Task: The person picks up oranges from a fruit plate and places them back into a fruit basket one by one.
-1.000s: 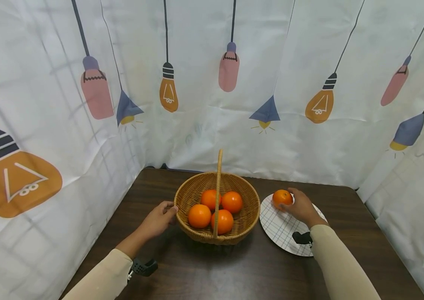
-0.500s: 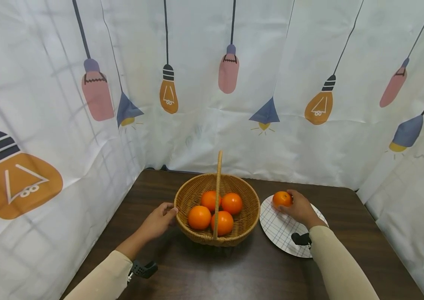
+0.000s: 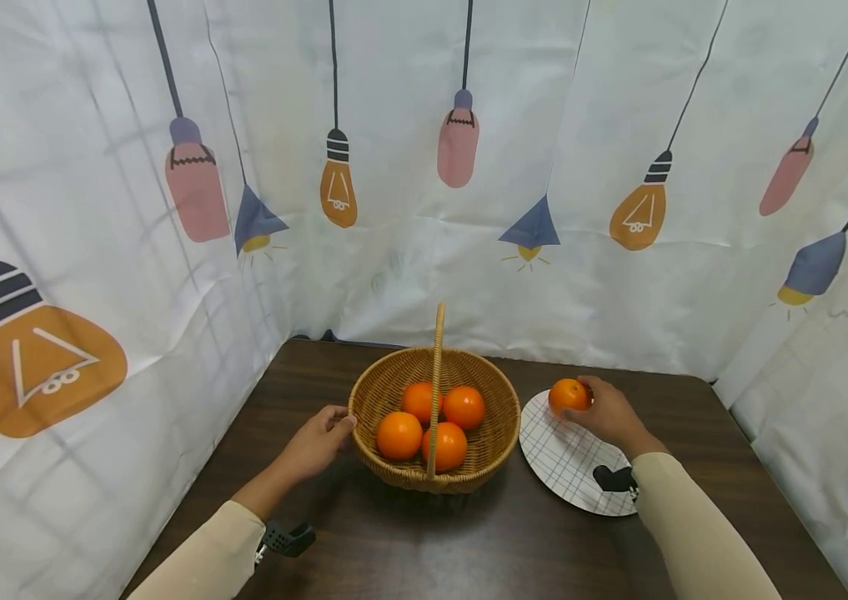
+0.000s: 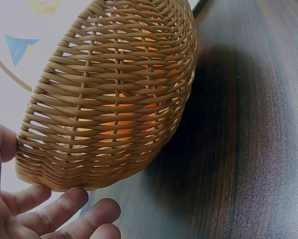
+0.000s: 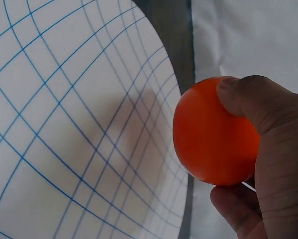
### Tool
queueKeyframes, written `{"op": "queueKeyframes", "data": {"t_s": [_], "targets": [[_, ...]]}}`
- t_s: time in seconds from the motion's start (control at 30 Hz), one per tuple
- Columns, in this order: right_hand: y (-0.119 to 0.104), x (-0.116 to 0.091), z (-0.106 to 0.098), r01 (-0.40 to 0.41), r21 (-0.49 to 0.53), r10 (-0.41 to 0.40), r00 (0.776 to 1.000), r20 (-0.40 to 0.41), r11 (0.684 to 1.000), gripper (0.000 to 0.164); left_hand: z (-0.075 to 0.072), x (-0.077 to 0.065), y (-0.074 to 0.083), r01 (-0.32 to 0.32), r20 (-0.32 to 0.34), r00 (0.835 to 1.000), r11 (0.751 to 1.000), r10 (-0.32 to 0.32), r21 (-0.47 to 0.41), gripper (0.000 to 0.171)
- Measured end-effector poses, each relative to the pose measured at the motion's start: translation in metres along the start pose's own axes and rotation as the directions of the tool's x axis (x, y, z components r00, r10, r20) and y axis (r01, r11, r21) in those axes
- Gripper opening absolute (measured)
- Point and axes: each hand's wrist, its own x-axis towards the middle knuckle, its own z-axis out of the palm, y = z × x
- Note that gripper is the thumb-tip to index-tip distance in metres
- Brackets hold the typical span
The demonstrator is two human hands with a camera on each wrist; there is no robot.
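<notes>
My right hand (image 3: 614,414) grips an orange (image 3: 569,396) over the far part of a white plate (image 3: 569,467) with a blue grid pattern. In the right wrist view, the thumb presses one side of the orange (image 5: 211,134) and fingers lie against the other; whether it touches the plate is unclear. To the left stands a wicker basket (image 3: 371,454) with a tall hoop handle and several oranges inside. Its left rim is held by my left hand (image 3: 316,443). The left wrist view has the thumb at the rim and fingertips against the woven side of the basket (image 4: 114,99).
Everything stands on a dark wooden table (image 3: 424,550). White cloth (image 3: 393,275) printed with hanging lamps encloses the back and sides. The basket's handle (image 3: 437,375) rises well above the oranges.
My right hand and the orange in its grip have shifted slightly right over the past half second. The left hand and the basket stay in place.
</notes>
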Motion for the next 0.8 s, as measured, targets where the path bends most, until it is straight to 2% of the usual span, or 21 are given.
{"op": "queueKeyframes", "data": {"t_s": [0.4, 0.8], "targets": [[-0.014, -0.005, -0.016, 0.064, -0.022, -0.065, 0.998, -0.019, 0.998, 0.084, 0.001, 0.002, 0.0, 0.024, 0.001, 1.0, 1.0, -0.024, -0.005, 0.046], [-0.037, -0.004, -0.028, 0.156, -0.038, -0.156, 0.988, -0.007, 0.987, 0.081, 0.0, 0.004, -0.004, 0.017, -0.002, 1.0, 1.0, -0.017, 0.011, 0.046]]}}
